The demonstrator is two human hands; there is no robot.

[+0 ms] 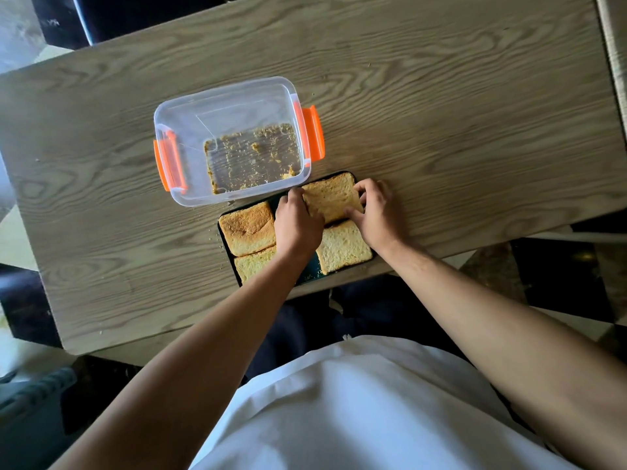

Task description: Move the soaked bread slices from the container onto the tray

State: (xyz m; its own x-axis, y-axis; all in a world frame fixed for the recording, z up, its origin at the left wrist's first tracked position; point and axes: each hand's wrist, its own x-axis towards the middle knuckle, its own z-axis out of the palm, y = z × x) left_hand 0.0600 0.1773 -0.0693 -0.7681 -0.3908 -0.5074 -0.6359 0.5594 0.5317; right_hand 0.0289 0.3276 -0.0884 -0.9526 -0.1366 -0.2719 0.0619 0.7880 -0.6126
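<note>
**Setting the fourth slice on the tray**

Head view:

Gripping one bread slice [332,198] from both sides at the far right corner of the dark tray [309,272]. Left hand [297,225] curled over the slice's left edge, fingers bent and closed on the crust. Right hand [380,212] pinching the right edge, fingers folded around it, thumb lower on the near edge. Slice tilted a little, overlapping the tray's far rim; whether flat on the tray or slightly lifted, cannot tell.

Three more slices already lying on the tray: a browned one [247,228] at the far left, a pale one [255,264] at the near left partly hidden under the left forearm, another pale one [342,247] at the near right, just beside the held slice.

Clear plastic container [176,120] with orange clips [314,134] standing just beyond the tray on the wooden table [458,113], holding only crumbs and wet residue [252,157], no slices inside.

No brand, label or readable writing visible anywhere.
</note>
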